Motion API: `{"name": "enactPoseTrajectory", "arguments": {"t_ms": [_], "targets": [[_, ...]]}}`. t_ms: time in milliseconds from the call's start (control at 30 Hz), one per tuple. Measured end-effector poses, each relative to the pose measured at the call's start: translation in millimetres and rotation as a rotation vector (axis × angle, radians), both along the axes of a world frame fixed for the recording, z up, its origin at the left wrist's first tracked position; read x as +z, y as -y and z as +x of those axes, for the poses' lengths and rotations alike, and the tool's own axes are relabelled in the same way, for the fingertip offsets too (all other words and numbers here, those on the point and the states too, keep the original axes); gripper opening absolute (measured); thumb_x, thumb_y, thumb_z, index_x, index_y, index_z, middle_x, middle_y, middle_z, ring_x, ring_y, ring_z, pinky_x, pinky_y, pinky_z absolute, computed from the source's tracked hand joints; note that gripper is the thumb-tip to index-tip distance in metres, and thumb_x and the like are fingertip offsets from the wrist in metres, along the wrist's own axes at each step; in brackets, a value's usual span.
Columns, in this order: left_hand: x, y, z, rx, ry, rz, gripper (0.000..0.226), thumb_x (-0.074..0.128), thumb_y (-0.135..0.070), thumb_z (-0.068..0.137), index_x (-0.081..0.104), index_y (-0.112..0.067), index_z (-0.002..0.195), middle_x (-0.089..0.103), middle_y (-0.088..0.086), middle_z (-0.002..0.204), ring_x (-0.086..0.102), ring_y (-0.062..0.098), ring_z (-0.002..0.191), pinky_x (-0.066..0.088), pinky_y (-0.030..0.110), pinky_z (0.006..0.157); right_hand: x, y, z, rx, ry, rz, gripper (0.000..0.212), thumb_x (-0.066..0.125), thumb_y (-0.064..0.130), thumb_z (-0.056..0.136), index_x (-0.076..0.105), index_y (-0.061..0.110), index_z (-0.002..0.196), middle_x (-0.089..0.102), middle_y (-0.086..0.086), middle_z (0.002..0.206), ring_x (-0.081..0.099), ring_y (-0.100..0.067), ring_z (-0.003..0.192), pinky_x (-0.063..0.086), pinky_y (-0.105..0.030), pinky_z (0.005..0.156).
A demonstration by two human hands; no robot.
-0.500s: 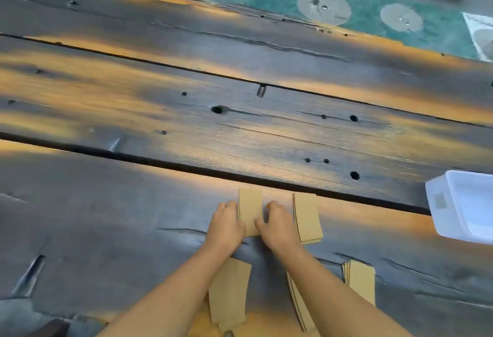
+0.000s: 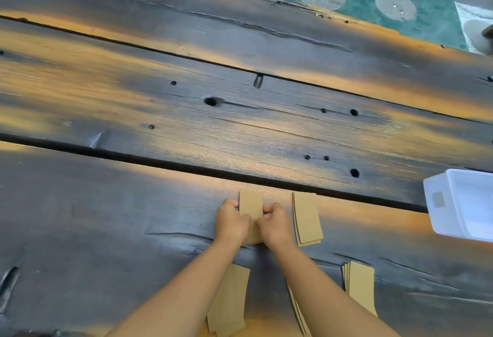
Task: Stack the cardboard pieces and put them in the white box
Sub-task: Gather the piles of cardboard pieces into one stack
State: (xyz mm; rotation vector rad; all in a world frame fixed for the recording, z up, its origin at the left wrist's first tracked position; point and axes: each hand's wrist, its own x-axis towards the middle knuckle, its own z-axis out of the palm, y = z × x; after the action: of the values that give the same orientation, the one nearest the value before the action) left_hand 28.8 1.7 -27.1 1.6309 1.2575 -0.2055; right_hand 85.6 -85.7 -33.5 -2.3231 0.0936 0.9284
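While both hands pinch the same small stack of cardboard pieces from opposite sides, the stacking step looks to be in hand rather than the boxing one. That stack lies flat on the dark wooden table, just short of the plank gap and a little toward six o'clock of the view's centre. The left hand closes its curled fingers against the stack's nine o'clock edge, and the right hand does the same at the three o'clock edge, so each has hold of it with the fingers nearly shut; whether the stack is lifted off the wood cannot be told. Just beside it at three o'clock sits a second stack, slightly fanned. Nearer the person, toward six o'clock, three more piles wait: a left pile partly under the left forearm, a thin middle pile under the right forearm, and a right pile. The white box stands open at the three o'clock edge of the table, well apart from the hands. Next, I judge, the squared stack must be joined with its neighbour, which calls for keeping the edges flush so the pieces do not slide askew.
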Motion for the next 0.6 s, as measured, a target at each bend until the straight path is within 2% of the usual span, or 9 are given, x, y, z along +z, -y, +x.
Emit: {"name": "enactPoseTrajectory", "arguments": {"t_ms": [100,200,333,433,500,600], "targets": [[-0.1,-1.4,-2.9,0.006,-0.007,-0.023,0.021,0.065,0.001,0.082,0.055,-0.015,0.091,0.061,0.004,0.085,0.063,0.026,0.086,0.056,0.04,0.081,-0.7,0.6,-0.6,-0.085,-0.009,0.0,0.022,0.06,0.0,0.08,0.049,0.019,0.083,0.056,0.004,0.074,0.056,-0.018,0.074,0.042,-0.026,0.06],[1.2,-3.9,-8.2,0.045,0.02,-0.111,0.019,0.063,0.004,0.082,0.056,-0.011,0.091,0.06,0.008,0.082,0.066,0.033,0.083,0.061,0.048,0.079,2.3,1.6,-2.4,-0.101,-0.008,0.007,0.024,0.057,-0.001,0.081,0.048,0.021,0.082,0.061,0.0,0.079,0.061,-0.023,0.08,0.049,-0.035,0.074],[7.8,-9.2,-17.1,0.067,0.091,-0.286,0.017,0.063,0.0,0.087,0.054,-0.011,0.095,0.059,0.007,0.08,0.061,0.02,0.069,0.057,0.036,0.06,13.9,13.2,-1.6,-0.152,-0.111,0.13,0.022,0.059,-0.002,0.085,0.052,0.018,0.085,0.064,-0.006,0.087,0.061,-0.021,0.081,0.052,-0.038,0.08],[20.3,-13.4,-25.5,0.119,0.175,-0.452,0.014,0.06,0.001,0.091,0.054,-0.011,0.093,0.064,0.007,0.077,0.062,0.016,0.062,0.058,0.037,0.063,31.5,24.9,-4.1,-0.215,-0.26,0.281,0.017,0.062,-0.002,0.088,0.055,0.013,0.091,0.066,-0.012,0.093,0.063,-0.026,0.087,0.054,-0.046,0.085],[27.7,-11.8,-31.4,0.155,0.256,-0.59,0.01,0.06,-0.001,0.093,0.058,-0.008,0.1,0.071,0.013,0.091,0.069,0.02,0.075,0.06,0.044,0.075,43.9,29.1,-7.7,-0.227,-0.332,0.374,0.015,0.061,-0.003,0.089,0.056,0.009,0.095,0.067,-0.016,0.095,0.064,-0.031,0.09,0.054,-0.048,0.085],[36.8,-1.3,-37.5,0.228,0.287,-0.735,0.031,0.069,-0.009,0.091,0.059,-0.008,0.121,0.072,0.02,0.113,0.07,0.031,0.093,0.06,0.047,0.08,57.8,29.4,-17.0,-0.155,-0.335,0.429,0.013,0.062,-0.002,0.089,0.059,0.008,0.096,0.066,-0.015,0.093,0.064,-0.029,0.09,0.052,-0.044,0.082]]}}
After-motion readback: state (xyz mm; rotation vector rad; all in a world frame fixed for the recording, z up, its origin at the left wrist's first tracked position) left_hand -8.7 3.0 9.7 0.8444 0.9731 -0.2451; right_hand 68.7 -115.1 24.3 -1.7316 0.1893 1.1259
